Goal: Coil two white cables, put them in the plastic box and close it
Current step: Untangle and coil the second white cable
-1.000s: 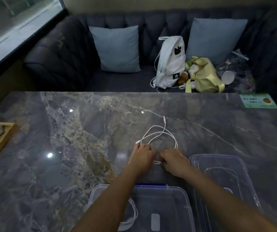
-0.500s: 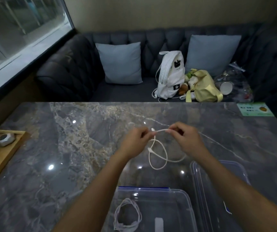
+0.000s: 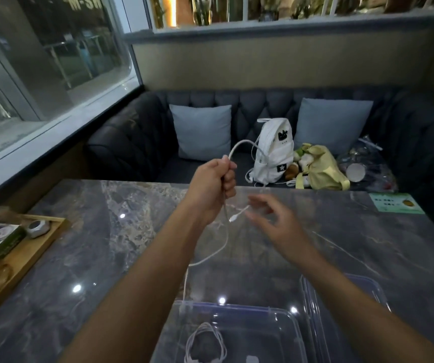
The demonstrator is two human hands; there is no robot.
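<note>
My left hand (image 3: 214, 188) is raised above the table, fisted around a white cable (image 3: 225, 239). One end arcs up out of the fist; the rest hangs down in a long loop toward the box, with a plug dangling near my right hand (image 3: 272, 220). That hand hovers beside the cable, fingers spread, holding nothing. A clear plastic box (image 3: 276, 314) stands open at the near edge, with a coiled white cable (image 3: 205, 344) lying inside. Its clear lid (image 3: 347, 286) lies on the table to the right of the box.
A wooden tray (image 3: 35, 255) with a small box and jar sits at the table's left edge. A green card (image 3: 394, 204) lies far right. Behind the marble table (image 3: 105, 247) is a dark sofa with cushions, a white backpack (image 3: 273, 150) and a yellow bag.
Both hands lifted the cable off the table. My left hand then rose higher with it in a fist, and my right hand let go and opened. The view tilted upward.
</note>
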